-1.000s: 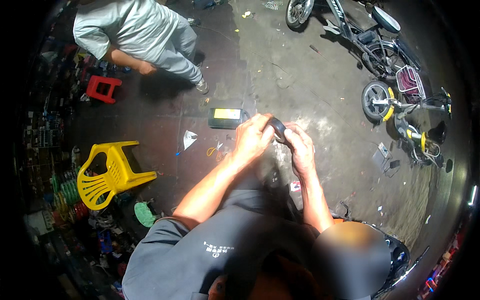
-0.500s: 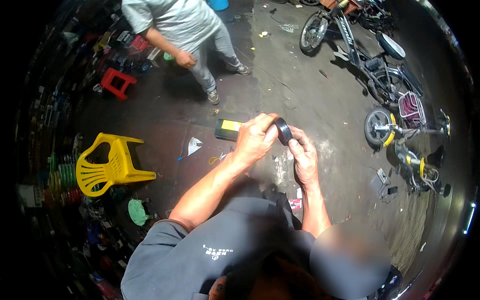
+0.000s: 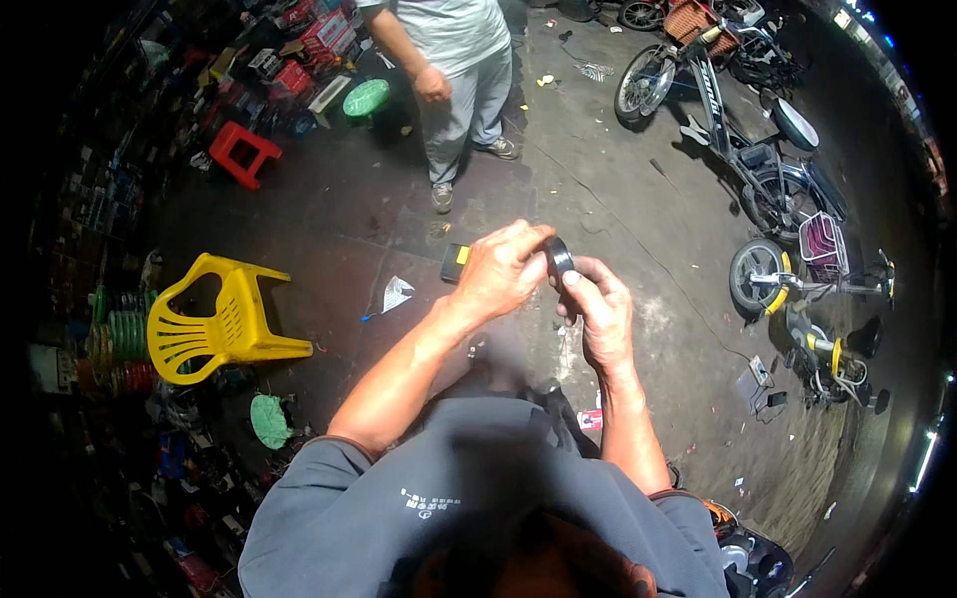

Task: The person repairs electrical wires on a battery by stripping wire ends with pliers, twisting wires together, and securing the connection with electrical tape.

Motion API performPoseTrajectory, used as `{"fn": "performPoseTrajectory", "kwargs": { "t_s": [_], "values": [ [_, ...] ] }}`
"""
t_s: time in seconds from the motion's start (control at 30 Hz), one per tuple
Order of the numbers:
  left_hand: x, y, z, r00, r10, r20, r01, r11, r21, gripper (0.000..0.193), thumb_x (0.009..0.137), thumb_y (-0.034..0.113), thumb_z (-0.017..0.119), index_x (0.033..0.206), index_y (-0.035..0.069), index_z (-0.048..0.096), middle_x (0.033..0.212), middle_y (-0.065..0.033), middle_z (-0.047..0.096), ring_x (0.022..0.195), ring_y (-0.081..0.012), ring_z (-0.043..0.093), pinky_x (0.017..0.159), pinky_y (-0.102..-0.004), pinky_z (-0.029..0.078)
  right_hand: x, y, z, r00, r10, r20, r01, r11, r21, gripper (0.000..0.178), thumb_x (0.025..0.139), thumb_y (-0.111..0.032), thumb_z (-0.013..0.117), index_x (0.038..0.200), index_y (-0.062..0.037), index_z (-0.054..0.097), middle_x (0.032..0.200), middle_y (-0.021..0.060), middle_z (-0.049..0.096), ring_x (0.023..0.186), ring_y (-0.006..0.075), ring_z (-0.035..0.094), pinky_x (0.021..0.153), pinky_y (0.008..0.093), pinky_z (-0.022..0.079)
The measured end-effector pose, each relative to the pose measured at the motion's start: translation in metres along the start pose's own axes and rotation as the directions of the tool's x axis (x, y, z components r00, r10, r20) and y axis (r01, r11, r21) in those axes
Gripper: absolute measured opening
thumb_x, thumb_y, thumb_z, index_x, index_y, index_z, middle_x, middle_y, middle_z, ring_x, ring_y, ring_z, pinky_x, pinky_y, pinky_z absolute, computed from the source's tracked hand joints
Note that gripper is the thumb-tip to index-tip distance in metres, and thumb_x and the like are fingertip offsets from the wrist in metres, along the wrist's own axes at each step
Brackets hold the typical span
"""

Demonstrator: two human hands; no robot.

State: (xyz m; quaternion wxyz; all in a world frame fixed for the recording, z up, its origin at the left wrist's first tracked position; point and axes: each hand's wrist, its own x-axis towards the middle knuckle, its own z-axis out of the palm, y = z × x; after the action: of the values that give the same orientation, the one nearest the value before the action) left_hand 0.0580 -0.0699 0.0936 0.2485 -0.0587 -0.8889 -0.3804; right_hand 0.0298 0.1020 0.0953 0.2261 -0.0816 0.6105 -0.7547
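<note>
While the left hand (image 3: 501,271) and right hand (image 3: 604,314) meet at a black roll (image 3: 561,258), a co-worker (image 3: 467,85) stands beyond

Because the view looks down past a dark gray shirt (image 3: 344,508), both bare forearms reach forward from its sleeves. The black roll sits raised between the two hands, tilted on edge. The right hand holds its lower right side, thumb pressed on the rim and fingers curled behind. Fingers of the left hand are bent and narrow at its upper left side; whether they pinch it I cannot tell.

Below, a red-and-white packet (image 3: 590,420) lies on the floor (image 3: 628,199). Off to the left stands a yellow plastic armchair (image 3: 224,324), with a green round seat (image 3: 269,422) near it. Just beyond the left hand, which partly hides it, is a dark box (image 3: 454,264) with a yellow label; a pale scrap of paper (image 3: 397,293) lies near.

Farther out, a red stool (image 3: 244,154) stands left of the co-worker, whose arm hangs down. To the right are a yellow-trimmed bike (image 3: 812,279) and, beyond it, a dark bike (image 3: 716,125) with a wicker basket (image 3: 691,20) near its front.
</note>
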Motion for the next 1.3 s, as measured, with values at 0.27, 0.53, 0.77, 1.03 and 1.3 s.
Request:
{"fn": "performPoseTrajectory", "kwargs": {
  "t_s": [0.27,0.53,0.77,1.03,1.3],
  "values": [
    [0.006,0.012,-0.058,0.975,0.001,0.224,-0.008,1.0,0.03,0.029,0.077,0.009,0.068,0.105,0.003,0.07,0.091,-0.0136,0.069,0.08,-0.0276,0.067,0.073,-0.0344,0.053,0.0,-0.002,0.033,0.996,-0.084,0.035,0.089,0.976,-0.199,0.026,0.089,-0.021,0.067,0.106,-0.001,0.067,0.08,-0.0012,0.06,0.064,0.0058,0.051,0.057,0.0222,0.042],
    [0.011,0.006,-0.061,0.952,0.202,0.229,-0.215,0.976,0.032,0.027,0.075,0.012,0.071,0.101,0.004,0.071,0.085,-0.0147,0.071,0.073,-0.0301,0.069,0.063,-0.0373,0.055,-0.005,-0.016,0.036,0.948,-0.297,0.113,0.314,0.817,-0.483,0.019,0.088,-0.009,0.066,0.101,0.0054,0.066,0.084,0.0006,0.056,0.074,0.0067,0.051,0.064,0.0226,0.041],
    [0.006,0.002,-0.039,0.954,0.223,0.198,-0.211,0.974,-0.08,0.02,0.079,0.009,0.068,0.098,0.002,0.071,0.081,-0.0159,0.07,0.07,-0.0301,0.069,0.061,-0.0355,0.055,-0.011,-0.009,0.015,0.965,-0.247,0.085,0.26,0.875,-0.408,0.019,0.087,-0.009,0.066,0.099,0.0045,0.067,0.084,0.0003,0.057,0.074,0.007,0.05,0.066,0.0228,0.041],
    [0.004,0.022,-0.039,0.955,0.101,0.279,-0.084,0.994,-0.074,0.016,0.082,0.011,0.067,0.096,0.004,0.07,0.081,-0.0141,0.069,0.069,-0.0294,0.069,0.061,-0.0358,0.054,-0.021,-0.011,0.0,0.993,-0.047,0.108,0.077,0.952,-0.297,0.028,0.084,-0.013,0.067,0.107,0.0026,0.068,0.094,0.0096,0.068,0.087,0.0175,0.064,0.078,0.0301,0.05],
    [0.003,0.024,-0.029,0.956,0.149,0.251,-0.156,0.988,0.009,0.018,0.081,0.014,0.069,0.097,0.004,0.07,0.081,-0.0132,0.07,0.069,-0.029,0.069,0.061,-0.0353,0.054,-0.025,-0.007,-0.01,0.958,-0.221,0.18,0.271,0.902,-0.334,0.025,0.085,-0.008,0.068,0.106,0.0058,0.065,0.094,0.0013,0.06,0.082,0.0075,0.054,0.072,0.0232,0.044]
  ]
}}
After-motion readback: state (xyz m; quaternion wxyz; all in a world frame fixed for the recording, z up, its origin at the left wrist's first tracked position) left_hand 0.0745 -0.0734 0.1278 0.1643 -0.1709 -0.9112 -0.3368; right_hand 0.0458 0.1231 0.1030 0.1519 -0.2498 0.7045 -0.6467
